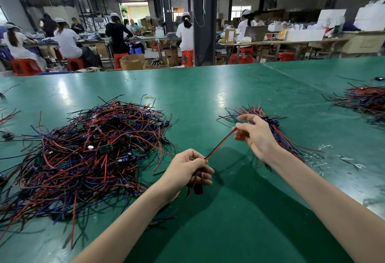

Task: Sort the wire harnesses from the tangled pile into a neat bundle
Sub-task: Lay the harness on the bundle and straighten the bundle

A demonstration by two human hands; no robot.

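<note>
Both bare forearms entered from the bottom edge, cut off before the elbow. We found the left hand [188,171] curled round one end of a red-and-black wire harness [220,145], gripping it at the fingertips. The right hand [255,135] pinched the other end between thumb and forefinger, and the wires ran taut between the two hands.

Something dark hung beneath the left hand's fingers, in shadow; we could not tell what it was. The right hand covered the middle of the sorted bundle [288,145] lying just beyond it, so the lie of its wires there could not be checked.

To the left of the left hand sprawled the tangled pile [87,152] of red, black and blue wires with small green boards, its outer strands running off the frame. Another heap [366,98], far to the right of the right hand, was cut by the edge.

The green table [208,96] was glossy and showed lamp glare. Beyond it, workers [185,33] sat on red stools [187,57] at benches, blurred, beside a dark pillar [205,23].
</note>
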